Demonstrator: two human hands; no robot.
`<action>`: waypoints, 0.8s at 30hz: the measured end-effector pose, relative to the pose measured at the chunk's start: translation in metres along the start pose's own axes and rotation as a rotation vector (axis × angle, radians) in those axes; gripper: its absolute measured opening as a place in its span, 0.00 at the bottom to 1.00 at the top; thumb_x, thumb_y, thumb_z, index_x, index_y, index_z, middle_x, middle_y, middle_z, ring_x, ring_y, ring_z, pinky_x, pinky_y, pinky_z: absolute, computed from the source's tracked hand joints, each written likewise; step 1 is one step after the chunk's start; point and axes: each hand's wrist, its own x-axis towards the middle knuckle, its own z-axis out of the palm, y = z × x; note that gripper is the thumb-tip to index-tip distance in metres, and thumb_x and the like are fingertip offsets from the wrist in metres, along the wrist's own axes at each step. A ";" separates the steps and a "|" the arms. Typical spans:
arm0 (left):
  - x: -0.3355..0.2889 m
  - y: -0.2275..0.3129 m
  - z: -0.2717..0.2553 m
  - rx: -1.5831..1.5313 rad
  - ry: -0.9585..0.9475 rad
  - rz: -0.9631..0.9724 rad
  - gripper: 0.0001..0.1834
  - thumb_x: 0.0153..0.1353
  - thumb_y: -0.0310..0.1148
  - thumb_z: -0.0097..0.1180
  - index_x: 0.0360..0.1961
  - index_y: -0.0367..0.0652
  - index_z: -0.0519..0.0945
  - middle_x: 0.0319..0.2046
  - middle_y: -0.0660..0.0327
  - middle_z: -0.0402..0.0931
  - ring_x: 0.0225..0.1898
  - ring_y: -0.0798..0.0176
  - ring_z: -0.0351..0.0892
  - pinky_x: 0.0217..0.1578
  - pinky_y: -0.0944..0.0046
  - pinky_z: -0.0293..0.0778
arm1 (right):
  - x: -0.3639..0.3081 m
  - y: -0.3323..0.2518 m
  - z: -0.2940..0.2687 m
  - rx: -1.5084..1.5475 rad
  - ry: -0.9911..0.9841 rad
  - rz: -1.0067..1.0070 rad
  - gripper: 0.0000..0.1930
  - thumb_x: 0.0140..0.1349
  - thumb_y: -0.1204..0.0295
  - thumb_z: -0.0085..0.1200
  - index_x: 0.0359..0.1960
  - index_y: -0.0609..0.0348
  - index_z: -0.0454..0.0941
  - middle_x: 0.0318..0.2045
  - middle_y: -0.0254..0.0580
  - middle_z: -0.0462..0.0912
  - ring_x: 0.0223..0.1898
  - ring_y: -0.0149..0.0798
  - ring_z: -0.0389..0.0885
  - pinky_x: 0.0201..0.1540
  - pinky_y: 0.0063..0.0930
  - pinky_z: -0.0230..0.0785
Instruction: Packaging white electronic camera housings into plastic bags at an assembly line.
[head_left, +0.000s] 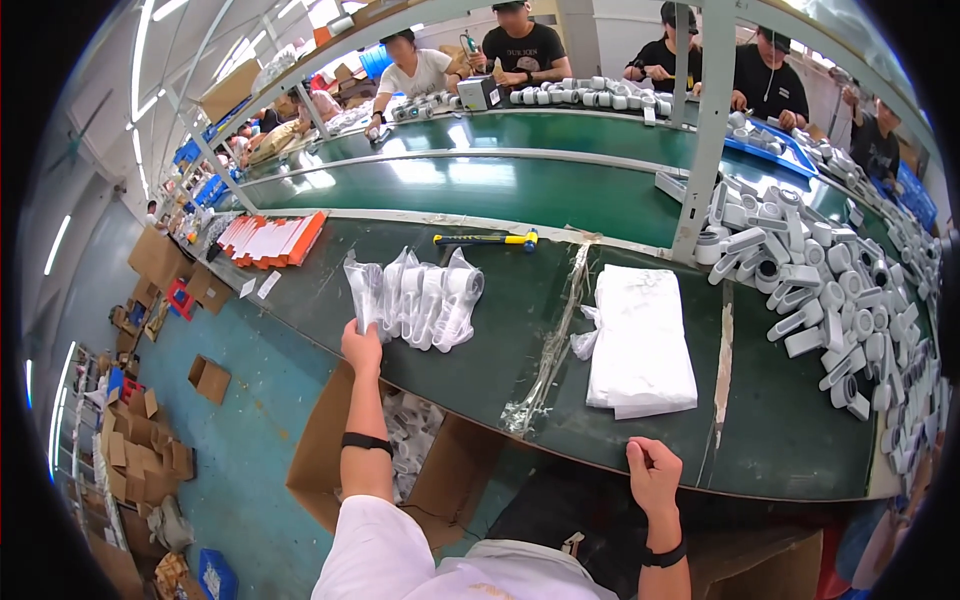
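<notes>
My left hand point(362, 345) is closed around the lower end of a white handheld device in a clear plastic bag point(366, 285), at the left end of a row. Beside it on the dark green tabletop lie several more bagged devices point(432, 300), close together. My right hand point(655, 475) hovers at the table's front edge, fingers curled in, with nothing visible in it. Just beyond that hand lies a stack of white plastic bags point(642, 340). At the right, loose white and grey devices point(840, 290) with round heads and handles form a large heap.
A yellow and black hammer point(490, 239) lies behind the bagged row. Orange and white flat boxes point(272, 238) sit at the far left. Below the table edge, an open carton point(455, 470) holds bagged devices. A metal post point(705, 130) rises before the green conveyor point(480, 185); co-workers sit beyond.
</notes>
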 end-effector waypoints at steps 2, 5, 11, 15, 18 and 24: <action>-0.010 0.016 0.015 0.013 -0.036 -0.009 0.21 0.55 0.30 0.63 0.49 0.33 0.78 0.40 0.48 0.81 0.32 0.55 0.84 0.27 0.60 0.79 | 0.000 0.005 -0.002 -0.008 0.025 0.000 0.07 0.61 0.72 0.61 0.34 0.63 0.82 0.22 0.39 0.79 0.20 0.28 0.73 0.25 0.21 0.65; -0.015 0.042 0.017 0.049 -0.107 -0.019 0.22 0.55 0.34 0.63 0.49 0.35 0.78 0.43 0.46 0.80 0.42 0.48 0.81 0.41 0.56 0.75 | 0.000 0.004 -0.004 -0.055 0.045 -0.001 0.06 0.61 0.72 0.61 0.34 0.63 0.82 0.22 0.39 0.79 0.20 0.28 0.73 0.25 0.21 0.65; 0.015 0.051 -0.007 0.227 -0.220 0.127 0.24 0.56 0.44 0.61 0.49 0.41 0.79 0.48 0.49 0.78 0.55 0.46 0.72 0.53 0.48 0.69 | -0.001 0.000 0.001 -0.058 0.040 -0.040 0.06 0.60 0.72 0.61 0.33 0.63 0.82 0.21 0.40 0.78 0.19 0.30 0.72 0.24 0.22 0.65; -0.020 0.125 -0.003 0.303 -0.220 0.331 0.30 0.52 0.54 0.60 0.53 0.50 0.77 0.64 0.51 0.59 0.67 0.39 0.51 0.53 0.26 0.59 | 0.000 0.000 0.000 -0.072 0.043 -0.053 0.06 0.62 0.74 0.59 0.33 0.66 0.81 0.21 0.36 0.76 0.20 0.24 0.68 0.24 0.20 0.62; -0.052 0.177 -0.004 0.433 -0.426 0.477 0.41 0.46 0.64 0.61 0.58 0.52 0.74 0.69 0.50 0.50 0.70 0.31 0.38 0.54 0.15 0.47 | 0.001 0.002 -0.001 -0.094 0.058 -0.057 0.06 0.61 0.74 0.59 0.33 0.65 0.81 0.20 0.36 0.76 0.20 0.25 0.69 0.24 0.20 0.62; -0.060 0.204 -0.007 0.710 -0.705 0.286 0.55 0.40 0.72 0.59 0.67 0.53 0.64 0.73 0.51 0.41 0.73 0.33 0.25 0.56 0.13 0.35 | 0.001 0.000 0.003 -0.122 0.046 -0.121 0.05 0.61 0.74 0.60 0.32 0.65 0.81 0.20 0.37 0.76 0.19 0.27 0.69 0.23 0.21 0.62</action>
